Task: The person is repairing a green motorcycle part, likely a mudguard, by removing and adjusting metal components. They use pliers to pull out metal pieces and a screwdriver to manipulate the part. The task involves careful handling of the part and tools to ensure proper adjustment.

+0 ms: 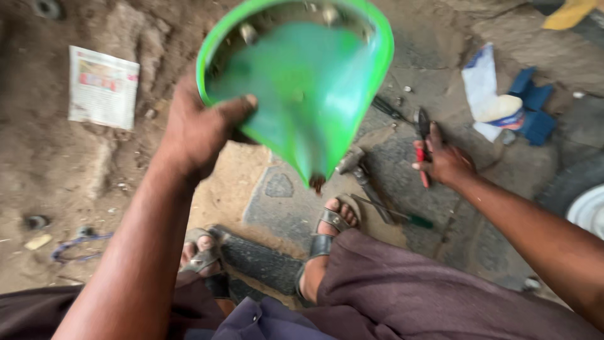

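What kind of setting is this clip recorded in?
Probably an informal roadside or open-air repair spot, worked from the ground. Hand tools lie on the dirt and stone floor: a hammer, a green-handled screwdriver, and red-handled pliers under the right hand. The left hand holds a green funnel.

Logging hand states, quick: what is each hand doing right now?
Left hand: closed on the green funnel.
Right hand: on the red-handled pliers; grip cannot be told.
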